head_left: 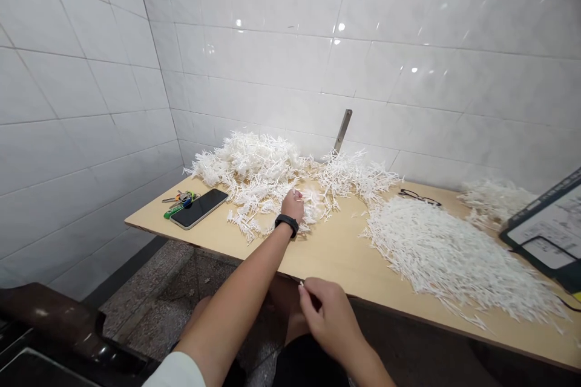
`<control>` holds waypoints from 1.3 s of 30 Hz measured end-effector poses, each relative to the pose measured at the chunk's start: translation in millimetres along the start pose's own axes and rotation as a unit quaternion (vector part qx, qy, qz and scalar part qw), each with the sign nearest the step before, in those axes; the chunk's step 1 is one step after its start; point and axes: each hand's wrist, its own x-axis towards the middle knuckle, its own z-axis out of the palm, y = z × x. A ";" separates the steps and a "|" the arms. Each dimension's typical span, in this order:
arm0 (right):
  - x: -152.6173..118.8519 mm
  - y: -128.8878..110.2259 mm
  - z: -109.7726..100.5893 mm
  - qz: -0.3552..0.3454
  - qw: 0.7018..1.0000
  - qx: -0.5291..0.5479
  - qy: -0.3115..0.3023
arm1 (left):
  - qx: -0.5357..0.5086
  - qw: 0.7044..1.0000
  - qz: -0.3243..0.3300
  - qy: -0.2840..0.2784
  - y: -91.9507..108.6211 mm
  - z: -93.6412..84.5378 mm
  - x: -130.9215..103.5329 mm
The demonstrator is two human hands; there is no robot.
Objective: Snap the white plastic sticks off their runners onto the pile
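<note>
My left hand [293, 205], with a black watch [287, 225] on its wrist, is stretched out over the table. Its curled fingers are down among branched white plastic pieces [258, 160], and whatever they pinch is hidden. Some pieces beside these fingers look blurred. Closer to me, just off the table's front edge, my right hand [329, 314] has thumb and forefinger pressed together. A tiny white tip, perhaps the end of a thin white stick, shows between them. To the right lies a wide heap of loose thin white sticks [436, 254].
A phone [200, 208] and keys [181, 198] lie at the table's left end. A metal bar [342, 131] stands against the tiled wall. Glasses [420, 197] rest behind the right heap. A dark green case [544, 230] and another white heap [497, 199] are at the far right.
</note>
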 end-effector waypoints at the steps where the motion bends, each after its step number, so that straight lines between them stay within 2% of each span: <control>1: -3.0 1.5 -3.1 0.008 1.000 0.008 0.010 | -0.009 1.000 -0.001 -0.005 -0.5 -0.8 0.3; 4: 10.3 32.1 -29.3 0.106 0.990 -0.035 0.090 | -0.021 0.998 0.029 -0.045 1.4 -3.2 -3.5; 6: 28.4 64.3 -52.1 0.189 0.965 -0.135 0.119 | -0.030 0.997 0.047 -0.058 4.9 -4.8 -7.9; 8: 43.3 91.4 -68.9 0.220 0.949 -0.192 0.115 | -0.035 0.996 0.054 -0.069 8.4 -6.1 -11.2; 10: 51.5 104.6 -74.1 0.215 0.947 -0.200 0.132 | -0.024 0.995 0.058 -0.077 10.0 -6.6 -12.5; 13: 55.9 98.7 -62.3 0.169 0.967 -0.132 0.139 | -0.025 0.992 0.059 -0.106 8.3 -5.4 -11.9; 17: 65.8 74.4 -36.8 0.089 0.986 -0.099 0.100 | -0.047 0.984 0.069 -0.160 5.3 -3.5 -12.0; 21: 80.7 60.7 -23.9 0.128 0.982 -0.137 0.032 | -0.033 0.979 0.067 -0.192 7.1 -4.1 -14.0; 25: 73.5 47.4 -14.6 0.140 0.981 -0.129 0.030 | -0.032 0.988 0.052 -0.141 6.8 -3.0 -12.7; 29: 36.7 19.9 -5.9 0.110 0.994 -0.021 0.013 | -0.036 0.994 0.009 -0.104 4.5 -1.1 -6.0; 31: 20.1 11.8 -10.2 0.092 0.995 0.026 -0.007 | -0.045 0.995 -0.015 -0.091 4.7 -1.2 -3.0; 34: 16.7 25.6 -32.6 0.116 0.993 0.009 0.034 | -0.058 0.992 -0.013 -0.116 6.6 -2.3 -3.0; 36: 28.2 50.1 -51.9 0.165 0.979 -0.084 0.091 | -0.075 0.986 0.008 -0.146 7.9 -3.1 -5.8; 39: 50.7 85.6 -70.0 0.189 0.951 -0.212 0.121 | -0.095 0.981 0.026 -0.166 8.6 -4.0 -10.7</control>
